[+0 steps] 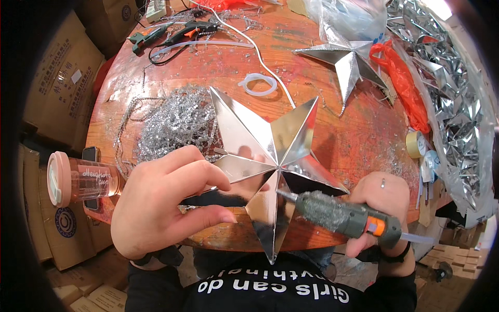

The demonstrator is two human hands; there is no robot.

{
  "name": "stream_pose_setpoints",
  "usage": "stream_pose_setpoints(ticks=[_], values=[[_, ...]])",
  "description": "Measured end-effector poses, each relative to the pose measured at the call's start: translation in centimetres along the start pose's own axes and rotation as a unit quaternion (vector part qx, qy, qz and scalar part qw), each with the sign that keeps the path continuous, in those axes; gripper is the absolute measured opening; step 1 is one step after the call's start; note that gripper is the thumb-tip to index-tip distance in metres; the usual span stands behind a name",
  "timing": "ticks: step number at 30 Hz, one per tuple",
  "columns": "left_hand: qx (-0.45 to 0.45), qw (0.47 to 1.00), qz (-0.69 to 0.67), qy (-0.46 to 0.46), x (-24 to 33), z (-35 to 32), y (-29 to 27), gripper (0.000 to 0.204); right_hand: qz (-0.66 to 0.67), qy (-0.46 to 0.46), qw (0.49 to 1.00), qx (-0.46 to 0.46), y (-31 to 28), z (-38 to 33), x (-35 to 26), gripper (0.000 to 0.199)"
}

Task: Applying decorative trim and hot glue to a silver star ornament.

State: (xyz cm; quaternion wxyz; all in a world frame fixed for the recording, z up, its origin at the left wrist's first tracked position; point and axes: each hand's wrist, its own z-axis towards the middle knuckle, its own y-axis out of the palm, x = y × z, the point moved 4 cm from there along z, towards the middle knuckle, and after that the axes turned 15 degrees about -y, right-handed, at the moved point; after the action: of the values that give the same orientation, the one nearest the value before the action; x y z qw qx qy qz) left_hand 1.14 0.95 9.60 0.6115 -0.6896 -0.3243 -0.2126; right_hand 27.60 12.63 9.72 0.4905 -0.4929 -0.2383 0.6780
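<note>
A shiny silver five-pointed star point(278, 156) lies in front of me, its lowest point reaching over the table's near edge. Around its left point curves my left hand point(169, 197), thumb and fingers apart, the hand open; part of that point is hidden behind it. My right hand point(382, 195) is closed around a dark green glue gun point(338, 216) with an orange part, loose silver strands stuck to its barrel and a clear glue stick out of its back. The nozzle points at the star just below its centre. Beside my left hand is a heap of silver sequin trim point(176, 125).
A pink-lidded cup point(78, 179) and a phone point(91, 154) are at the left edge. Two more glue guns point(189, 30) lie at the back left. Another silver star point(348, 60), an orange-red bag point(403, 86), tape point(415, 144) and a plastic bag of silver pieces point(452, 109) are right.
</note>
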Motion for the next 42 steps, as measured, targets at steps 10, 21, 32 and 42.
stream_pose_setpoints(ticks=[10,21,32,42], values=[[0.01,1.0,-0.008,-0.005,0.0,0.4,0.1,0.032,0.013,-0.009,0.999,0.044,0.8,-1.6,-1.7,0.072],[0.013,1.0,0.004,-0.002,-0.2,0.4,0.4,0.033,0.053,-0.009,0.998,-0.011,1.1,-2.4,-1.9,0.07],[0.019,1.0,0.008,-0.012,-0.5,0.5,0.4,0.03,0.122,0.006,0.99,-0.067,1.2,-2.9,-3.3,0.055],[0.232,0.967,-0.078,-0.064,-4.7,-1.9,-1.7,0.009,0.138,-0.041,0.989,-0.027,-1.1,-4.8,-3.2,0.057]])
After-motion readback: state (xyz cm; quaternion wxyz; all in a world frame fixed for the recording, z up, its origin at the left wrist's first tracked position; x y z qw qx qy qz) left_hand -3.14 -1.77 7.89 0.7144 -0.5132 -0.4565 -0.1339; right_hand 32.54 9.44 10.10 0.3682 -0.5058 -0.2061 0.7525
